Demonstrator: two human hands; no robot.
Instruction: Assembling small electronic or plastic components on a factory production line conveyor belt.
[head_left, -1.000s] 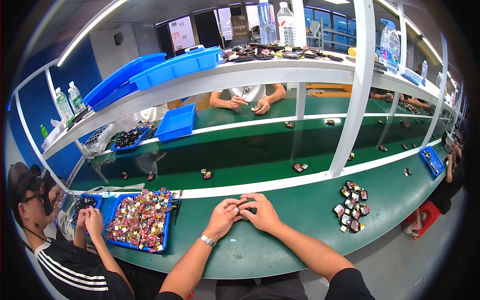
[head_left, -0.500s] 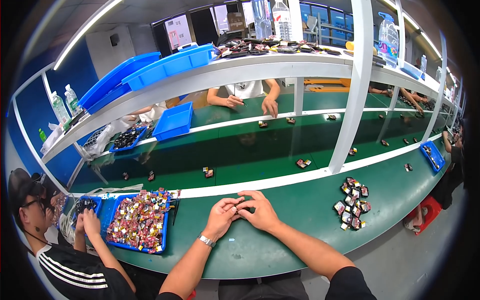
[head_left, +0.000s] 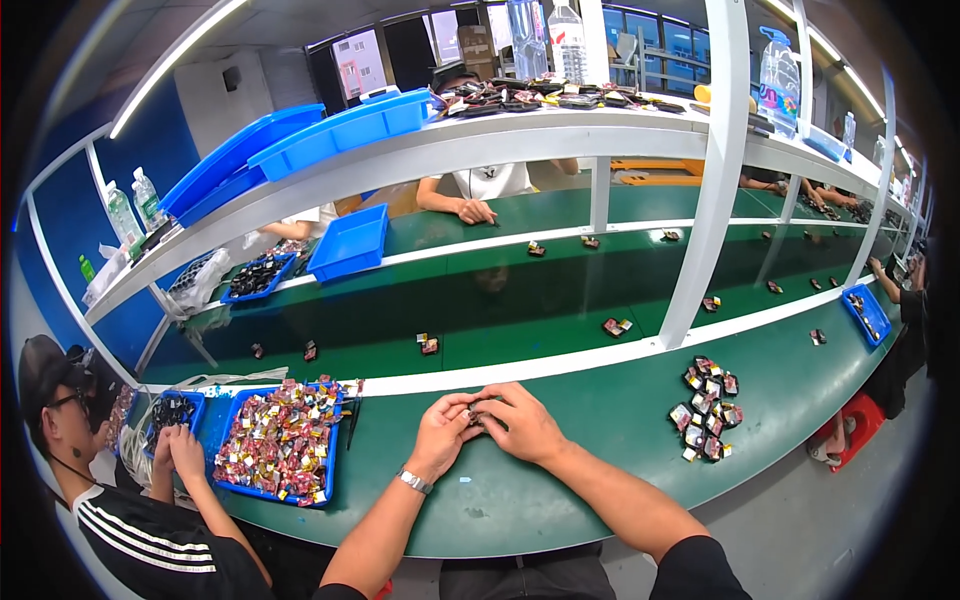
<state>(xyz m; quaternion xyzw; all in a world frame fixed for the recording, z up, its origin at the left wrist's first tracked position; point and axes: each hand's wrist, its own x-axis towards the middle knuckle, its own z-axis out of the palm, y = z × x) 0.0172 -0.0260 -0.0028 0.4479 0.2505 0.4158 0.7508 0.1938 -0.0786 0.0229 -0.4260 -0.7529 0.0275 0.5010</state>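
Both my hands meet over the green bench, fingertips pinched together. Between them sits a small dark part [head_left: 475,414], mostly covered by the fingers, so its exact kind is hidden. My left hand [head_left: 441,432], with a metal watch on its wrist, is closed on one side of it. From the other side my right hand [head_left: 520,428] grips it with thumb and fingers. Left of my hands stands a blue tray [head_left: 331,476] heaped with small red, yellow and white-labelled pieces. To the right, a cluster of small black pieces with labels [head_left: 704,412] lies on the bench.
A green conveyor belt [head_left: 500,318] carrying scattered pieces runs beyond the white rail [head_left: 520,373]. A white post [head_left: 708,190] rises at its edge. Tweezers [head_left: 351,420] lie beside the full tray. A co-worker [head_left: 140,520] sits at left; another blue tray [head_left: 868,318] is far right.
Pieces on the belt have shifted slightly right. My hands stay in place, with the fingers slightly rearranged around the dark part. Across the belt, a co-worker's hand has drawn back behind the shelf.
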